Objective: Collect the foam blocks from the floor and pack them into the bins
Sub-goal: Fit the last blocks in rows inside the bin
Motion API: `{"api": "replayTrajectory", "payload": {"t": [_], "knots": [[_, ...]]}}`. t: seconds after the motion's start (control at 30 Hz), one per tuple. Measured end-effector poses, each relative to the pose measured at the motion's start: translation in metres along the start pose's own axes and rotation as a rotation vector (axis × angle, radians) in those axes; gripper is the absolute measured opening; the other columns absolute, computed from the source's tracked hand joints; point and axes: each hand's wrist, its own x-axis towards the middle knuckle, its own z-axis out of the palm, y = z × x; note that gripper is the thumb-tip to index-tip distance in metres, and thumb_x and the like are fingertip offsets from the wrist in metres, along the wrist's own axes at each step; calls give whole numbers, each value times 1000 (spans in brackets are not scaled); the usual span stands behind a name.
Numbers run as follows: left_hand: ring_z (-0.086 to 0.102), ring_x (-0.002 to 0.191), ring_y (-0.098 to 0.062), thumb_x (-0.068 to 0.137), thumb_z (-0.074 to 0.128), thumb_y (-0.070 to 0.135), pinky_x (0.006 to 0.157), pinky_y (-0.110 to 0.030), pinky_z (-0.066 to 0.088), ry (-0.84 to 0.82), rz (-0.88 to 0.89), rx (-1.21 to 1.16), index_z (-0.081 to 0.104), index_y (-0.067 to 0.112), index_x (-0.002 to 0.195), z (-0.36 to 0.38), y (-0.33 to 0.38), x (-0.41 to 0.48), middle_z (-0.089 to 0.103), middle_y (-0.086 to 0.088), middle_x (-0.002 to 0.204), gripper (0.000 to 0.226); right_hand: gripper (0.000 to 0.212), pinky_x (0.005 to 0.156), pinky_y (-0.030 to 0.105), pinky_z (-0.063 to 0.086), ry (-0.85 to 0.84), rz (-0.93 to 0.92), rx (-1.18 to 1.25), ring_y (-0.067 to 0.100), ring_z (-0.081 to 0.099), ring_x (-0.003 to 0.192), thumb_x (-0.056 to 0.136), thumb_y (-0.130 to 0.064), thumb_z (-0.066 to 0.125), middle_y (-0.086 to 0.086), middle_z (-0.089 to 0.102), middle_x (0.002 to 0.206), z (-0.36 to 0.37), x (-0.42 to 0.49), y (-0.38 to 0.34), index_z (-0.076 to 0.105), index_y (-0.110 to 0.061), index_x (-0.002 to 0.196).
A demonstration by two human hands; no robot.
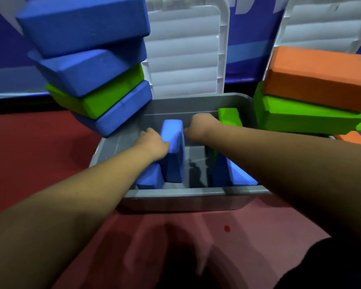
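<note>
In grey bin (175, 195), left of centre: standing blue block (173, 155) on edge beside lower blue block (149, 178). Gripping it with left hand (154, 142), fingers curled on it. Right hand (200, 126) fingers hidden, cannot tell. Probably worth sliding it hard left, saving room.

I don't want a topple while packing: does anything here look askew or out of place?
Yes. The stack of four foam blocks left of the grey bin is askew: its blocks are twisted against one another, and the bottom one overlaps the bin's far left corner. The wide lens may exaggerate this.
</note>
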Motion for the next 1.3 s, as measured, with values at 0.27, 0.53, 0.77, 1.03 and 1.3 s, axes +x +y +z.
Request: {"api": "replayTrajectory", "payload": {"t": [0.27,0.53,0.77,1.03,1.3], "knots": [[61,118,-23,100,59,32,101,-31,47,-392,317,88,43,32,157,-7,-33,-32,61,-1,144,59,112,100,44,49,-66,147,299,41,58,128,92,-60,64,19,44,154,30,29,-34,-6,-11,164],[68,80,-34,99,57,31,79,-41,60,-375,225,128,74,6,101,-18,-54,-14,74,-17,98,30,97,72,57,62,-206,296,226,45,72,73,91,-39,63,25,52,110,16,14,-27,0,-16,162],[65,104,-32,98,52,26,84,-36,50,-326,185,322,66,7,120,-14,-50,7,66,-15,123,32,47,84,54,61,-481,377,-1,44,70,86,92,-36,65,29,59,102,11,-18,-7,49,3,113],[42,143,-35,101,53,56,112,-37,41,-246,59,385,39,4,153,13,-31,23,40,-16,156,75,38,83,38,56,-402,154,-288,34,67,85,95,-46,60,14,69,94,15,-15,3,57,-9,102],[45,139,-39,90,60,73,111,-44,43,-212,-12,283,2,-8,159,32,-29,35,27,-27,159,121,91,110,54,40,-220,158,-382,44,34,138,79,-84,31,18,47,145,45,30,22,58,-22,140]]}}
